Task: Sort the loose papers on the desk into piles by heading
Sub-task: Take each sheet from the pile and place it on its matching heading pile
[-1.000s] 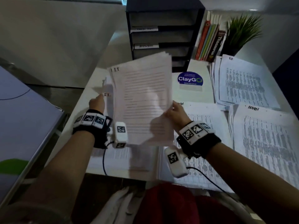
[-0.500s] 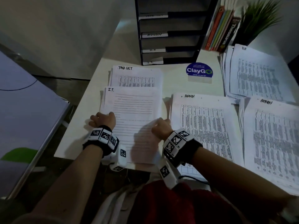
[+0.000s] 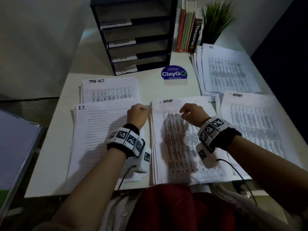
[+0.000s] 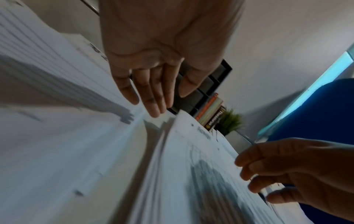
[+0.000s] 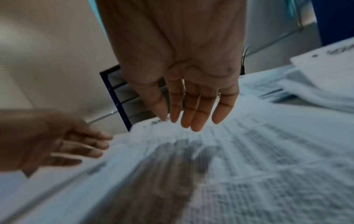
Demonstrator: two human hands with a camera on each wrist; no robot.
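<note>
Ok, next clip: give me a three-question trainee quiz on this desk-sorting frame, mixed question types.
1. True or false: the left hand is holding a sheet off the desk.
2. Multiple choice: the heading on the pile under the right hand reads A) TASK LIST, B) ADMIN, C) I.T.
3. Fill in: the pile directly behind the I.T. pile is headed ____.

Key:
1. False; both wrist views show straight, empty fingers above the papers.
2. B.
3. TASK LIST.
</note>
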